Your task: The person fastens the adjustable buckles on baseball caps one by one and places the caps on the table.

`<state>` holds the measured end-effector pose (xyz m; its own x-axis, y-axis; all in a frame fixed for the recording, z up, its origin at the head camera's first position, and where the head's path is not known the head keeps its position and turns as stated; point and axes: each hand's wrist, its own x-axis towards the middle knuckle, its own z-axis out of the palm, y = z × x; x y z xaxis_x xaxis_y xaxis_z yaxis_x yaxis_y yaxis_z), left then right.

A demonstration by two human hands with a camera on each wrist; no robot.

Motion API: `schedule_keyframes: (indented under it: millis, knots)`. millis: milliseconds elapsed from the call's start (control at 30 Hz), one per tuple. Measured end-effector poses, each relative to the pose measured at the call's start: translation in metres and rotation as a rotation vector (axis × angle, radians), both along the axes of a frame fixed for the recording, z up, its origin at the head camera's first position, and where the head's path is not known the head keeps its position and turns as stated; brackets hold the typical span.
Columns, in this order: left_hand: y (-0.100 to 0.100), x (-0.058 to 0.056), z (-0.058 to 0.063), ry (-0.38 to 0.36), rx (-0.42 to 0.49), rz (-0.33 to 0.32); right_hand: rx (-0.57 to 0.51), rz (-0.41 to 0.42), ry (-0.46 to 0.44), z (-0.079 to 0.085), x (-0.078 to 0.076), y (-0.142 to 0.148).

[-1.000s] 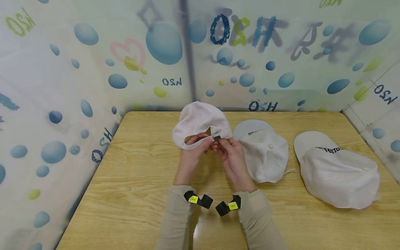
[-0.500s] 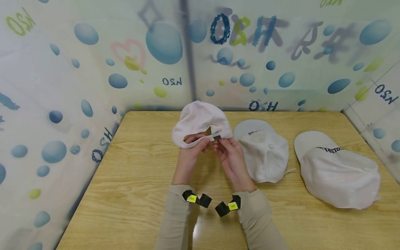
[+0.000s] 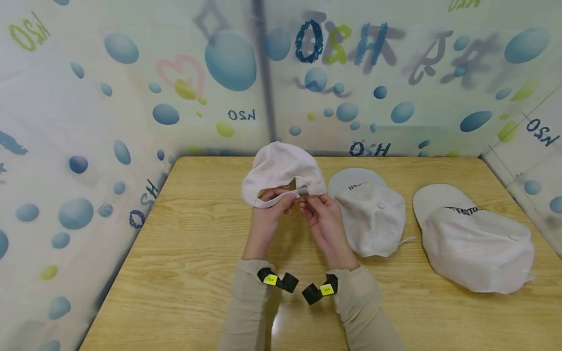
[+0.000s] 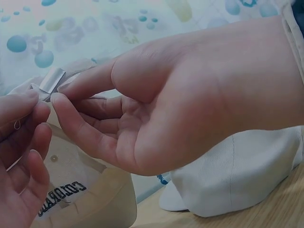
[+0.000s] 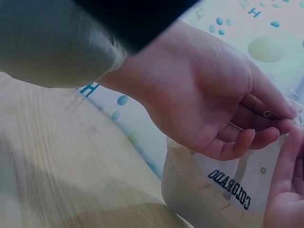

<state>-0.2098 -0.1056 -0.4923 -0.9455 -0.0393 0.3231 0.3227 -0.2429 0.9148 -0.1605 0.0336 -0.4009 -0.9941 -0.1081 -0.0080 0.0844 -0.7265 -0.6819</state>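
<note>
A white baseball cap is held up with its back opening and strap facing me. My left hand pinches the strap, some of its fingers reaching inside the opening. Just beside the metal buckle, my right hand pinches the band with thumb and forefinger. In the left wrist view the silver buckle sits right above the right hand's fingertips. A thread loop shows by the left thumb in the right wrist view. Inside the cap, dark COLORADO stitching appears reversed.
To the right of my hands a second white cap lies on the wooden table. A third white cap lies farther right. A patterned sheet stands behind the table. Black camera mounts sit on both wrists.
The near edge of the cap has risen slightly. The buckle has tilted a little, its shine turning duller. Both hands keep almost the same place, and the other caps have not moved.
</note>
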Motion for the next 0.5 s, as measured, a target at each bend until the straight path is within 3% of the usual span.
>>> schedule_keyframes:
  millis: [67, 133, 167, 233, 267, 367, 400, 500]
  knots:
    - [0.002, 0.006, 0.012, 0.0, -0.009, -0.004, 0.01, -0.001, 0.004, 0.0, 0.0, 0.0]
    - [0.005, 0.02, 0.039, -0.027, -0.011, -0.005, 0.019, -0.004, 0.01, 0.0, 0.0, 0.0]
    - [0.006, 0.022, 0.041, -0.027, 0.003, -0.013, 0.02, -0.006, 0.01, 0.0, 0.0, 0.0]
    - [0.009, 0.036, 0.067, -0.079, 0.013, -0.016, 0.02, -0.008, 0.008, 0.0, 0.0, 0.0]
    - [0.01, 0.039, 0.073, -0.08, 0.021, -0.02, 0.021, -0.012, 0.006, 0.0, 0.0, 0.0]
    - [0.01, 0.038, 0.07, -0.089, 0.046, -0.025, 0.028, -0.024, -0.002, 0.0, 0.0, -0.001]
    - [0.011, 0.043, 0.081, -0.109, 0.037, -0.016, 0.031, -0.028, -0.004, 0.0, 0.0, -0.002]
    - [0.01, 0.042, 0.078, -0.104, 0.033, 0.0, 0.044, -0.044, -0.004, 0.001, 0.0, -0.003]
